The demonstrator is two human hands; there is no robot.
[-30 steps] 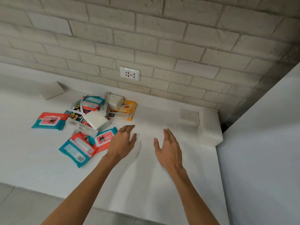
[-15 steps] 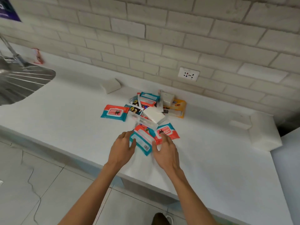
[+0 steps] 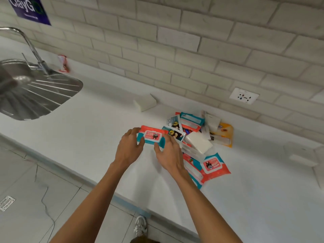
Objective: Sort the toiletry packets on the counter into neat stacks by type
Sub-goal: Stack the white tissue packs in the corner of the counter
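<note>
- Holding entry: red-and-teal wipes packet [image 3: 151,136], label up, at the left fringe of the pile on the white counter [image 3: 87,137]. Whether it rests on the surface or is lifted just clear cannot be told.
- Left grip [image 3: 128,148]: bare hand, fingers curled round the packet's left end, thumb at its near edge.
- Right grip [image 3: 168,153]: bare hand, fingers laid over the packet's right end, thumb tucked at the near edge. It is closed on the same packet and has nothing else.
- Nearest neighbour: cartoon-printed sachets [image 3: 175,133], 2 visible, lying just beside the right fingers and possibly touching them.
- Rest of pile, unsorted and overlapping: white wrapped block [image 3: 199,142]; matching wipes packets near the counter edge [image 3: 214,165] and toward the wall [image 3: 190,120]; yellow packet [image 3: 223,135] at the far side.
- Apart from the pile: lone white block [image 3: 144,102] toward the wall; steel sink [image 3: 35,95] well to the left.
- Judged step: pulling 1 wipes packet out to start its stack, so the sorting is barely begun.
- Risk 1: the sachets may drag along, since they lie against the packet's right end.
- Risk 2: the glossy film may slip, because each grip has only an end of the packet.
- Risk 3: a stack placed too close to the counter's front edge may slide off as more slick packets are added.
</note>
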